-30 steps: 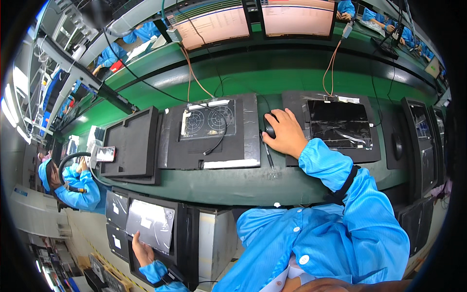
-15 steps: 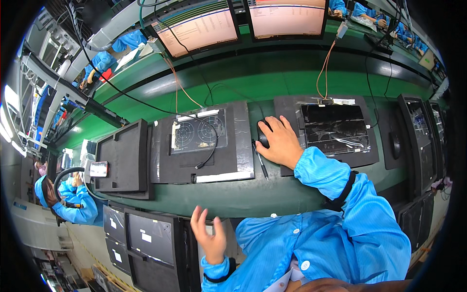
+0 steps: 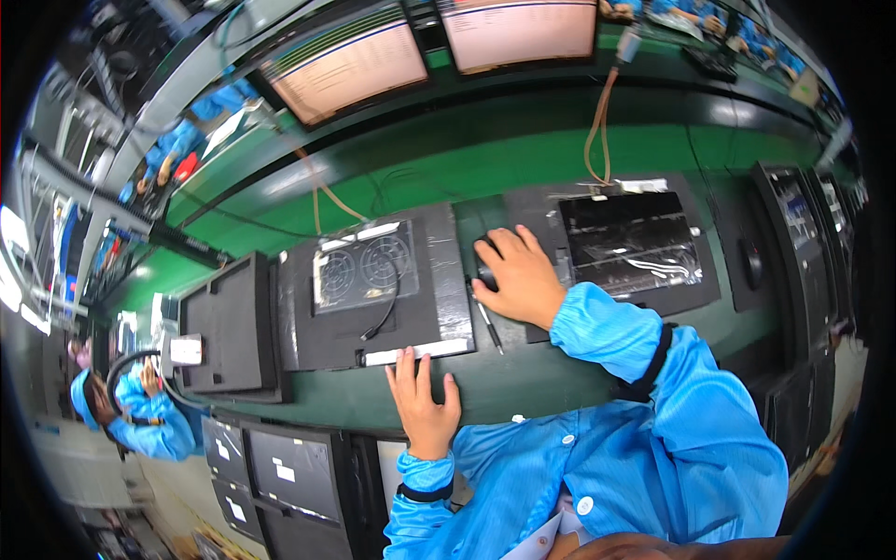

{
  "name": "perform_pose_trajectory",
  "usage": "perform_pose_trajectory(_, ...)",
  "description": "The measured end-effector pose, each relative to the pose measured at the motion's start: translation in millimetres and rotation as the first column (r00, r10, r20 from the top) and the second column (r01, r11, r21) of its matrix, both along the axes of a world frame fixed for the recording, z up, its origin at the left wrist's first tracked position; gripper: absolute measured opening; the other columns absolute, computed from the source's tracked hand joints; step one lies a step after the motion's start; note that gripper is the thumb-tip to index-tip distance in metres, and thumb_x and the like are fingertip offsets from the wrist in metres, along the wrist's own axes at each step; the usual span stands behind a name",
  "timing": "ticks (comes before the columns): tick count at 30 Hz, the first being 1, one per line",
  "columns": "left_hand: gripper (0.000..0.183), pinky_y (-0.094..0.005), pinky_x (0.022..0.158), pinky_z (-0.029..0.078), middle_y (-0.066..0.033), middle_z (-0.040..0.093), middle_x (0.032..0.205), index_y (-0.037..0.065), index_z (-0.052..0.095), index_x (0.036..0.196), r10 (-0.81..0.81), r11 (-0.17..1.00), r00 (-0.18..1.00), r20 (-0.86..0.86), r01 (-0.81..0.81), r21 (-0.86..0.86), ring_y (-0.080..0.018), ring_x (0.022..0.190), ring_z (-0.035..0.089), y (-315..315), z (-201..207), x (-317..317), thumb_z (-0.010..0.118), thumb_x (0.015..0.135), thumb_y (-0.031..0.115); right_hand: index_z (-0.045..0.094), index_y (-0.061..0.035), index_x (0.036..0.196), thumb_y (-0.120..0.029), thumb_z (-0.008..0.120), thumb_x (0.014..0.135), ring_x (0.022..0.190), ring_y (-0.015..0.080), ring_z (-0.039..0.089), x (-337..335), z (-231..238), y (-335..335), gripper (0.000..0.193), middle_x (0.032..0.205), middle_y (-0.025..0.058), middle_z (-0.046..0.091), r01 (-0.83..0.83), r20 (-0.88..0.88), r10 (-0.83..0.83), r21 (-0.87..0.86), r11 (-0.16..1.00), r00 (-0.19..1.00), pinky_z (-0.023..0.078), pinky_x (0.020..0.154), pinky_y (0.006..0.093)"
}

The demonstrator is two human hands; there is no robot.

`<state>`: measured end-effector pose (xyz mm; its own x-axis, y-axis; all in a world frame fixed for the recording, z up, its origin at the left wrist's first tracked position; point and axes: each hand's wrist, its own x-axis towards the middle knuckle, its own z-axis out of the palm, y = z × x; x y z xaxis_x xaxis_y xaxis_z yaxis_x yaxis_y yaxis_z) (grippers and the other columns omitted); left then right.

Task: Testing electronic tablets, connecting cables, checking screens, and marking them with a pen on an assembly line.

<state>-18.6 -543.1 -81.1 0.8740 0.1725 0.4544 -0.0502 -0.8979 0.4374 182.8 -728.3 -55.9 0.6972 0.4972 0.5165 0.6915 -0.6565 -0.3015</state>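
Note:
My right hand [image 3: 523, 285] lies over a black computer mouse [image 3: 484, 266], its fingers curved on it; most of the mouse is hidden. Just below it is a pen [image 3: 488, 327] on the green bench. With fingers extended, my left hand [image 3: 425, 408] is over the front edge of the bench and holds nothing. Its fingertips are near the white strip along the front of a black foam fixture [image 3: 425, 308]. In that fixture sits a panel [image 3: 362, 266] with two circular patterns, and a black cable [image 3: 378, 322] lies over it. Right of the mouse, a glossy black panel [image 3: 630, 238] rests in another foam fixture.
Two lit monitors [image 3: 345, 65] stand at the back. An empty black tray [image 3: 224, 327] is at left, with black cases [image 3: 289, 467] below the bench. A second mouse [image 3: 752, 264] and upright black trays [image 3: 793, 243] are at right. A co-worker in blue [image 3: 154, 425] sits at far left.
My left hand has moved up and forward to the bench edge, its fingers straighter. My right hand stays on the mouse. The whole view has shifted and tilted somewhat.

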Motion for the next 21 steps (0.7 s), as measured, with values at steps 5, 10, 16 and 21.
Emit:
perform_pose_trajectory(5,0.044,-0.0583,0.117,0.028,-0.0263,0.048,0.146,-0.006,0.059,0.127,-0.026,1.000,1.000,0.016,0.026,-0.002,-0.0452,0.137,0.044,-9.3,0.7,2.8,0.068,0.086,0.007,0.059,0.0010,0.125,-0.035,0.072,0.080,0.123,0.0451,0.050,0.2,13.6,-11.8,0.060,0.127,0.0243,0.055,-0.052,-0.250,0.034,-0.066,0.996,0.968,0.039,0.106,0.0531)
perform_pose_trajectory(10,0.044,-0.0491,0.117,0.032,-0.0234,0.043,0.153,-0.005,0.055,0.135,-0.017,0.999,0.999,-0.043,0.019,0.042,-0.0408,0.143,0.040,-18.6,9.0,-3.8,0.062,0.092,0.003,0.059,0.0025,0.124,-0.031,0.071,0.083,0.123,0.0397,0.054,-7.6,67.1,-77.2,0.054,0.131,0.0247,0.055,-0.147,0.199,0.105,0.210,0.967,0.974,0.047,0.099,0.0479)
perform_pose_trajectory(16,0.043,-0.0475,0.117,0.033,-0.0222,0.042,0.154,-0.005,0.054,0.136,0.007,1.000,0.998,-0.062,-0.007,0.008,-0.0396,0.144,0.040,-18.6,1.6,-2.6,0.061,0.095,0.004,0.071,-0.0014,0.089,-0.036,0.059,0.085,0.095,0.0400,0.069,22.6,148.7,-391.9,0.037,0.094,0.0202,0.071,0.827,0.035,-0.831,0.091,0.556,0.555,0.055,0.087,0.0489)
perform_pose_trajectory(21,0.039,-0.0484,0.115,0.035,-0.0238,0.045,0.151,-0.007,0.056,0.131,0.021,0.999,1.000,-0.009,-0.021,0.030,-0.0409,0.141,0.043,-23.2,-0.7,-3.0,0.060,0.094,0.002,0.072,0.0030,0.115,-0.071,0.051,0.091,0.121,0.0391,0.063,27.3,103.2,-617.4,0.080,0.123,0.0248,0.069,0.914,-0.166,-0.975,-0.398,-0.073,-0.150,0.048,0.102,0.0500)
